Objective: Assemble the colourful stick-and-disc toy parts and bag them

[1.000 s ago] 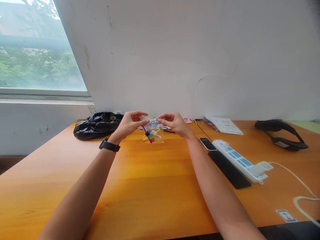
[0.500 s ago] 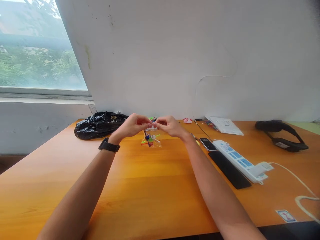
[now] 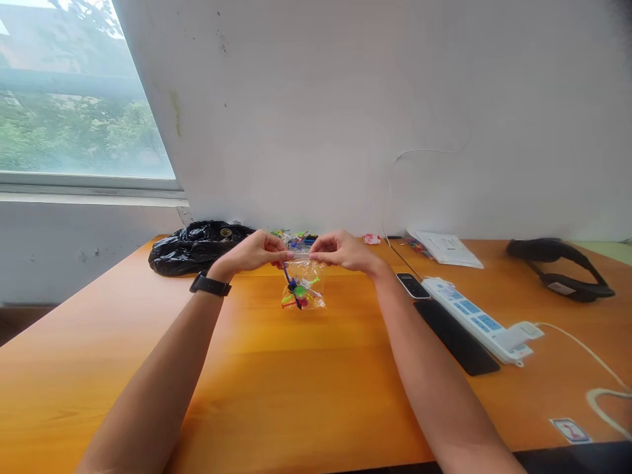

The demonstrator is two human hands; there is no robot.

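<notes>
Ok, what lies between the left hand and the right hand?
In the head view, a clear bag with coloured pieces inside spans the gap, its top edge pinched by the left hand and the right hand.

I logged it as an indoor desk-type workspace, office or home, couldn't tell which from my feed. Saw a wood-topped counter (image 3: 276, 388) by a scuffed pale wall (image 3: 316, 131), plus a window (image 3: 74, 79) with greenery (image 3: 74, 135) outside. Desk-type stuff backed it up: power strip (image 3: 459, 309) with white adapter (image 3: 518, 334) plugged in, small black-and-white device (image 3: 413, 286), flat white packet (image 3: 447, 250).
</notes>
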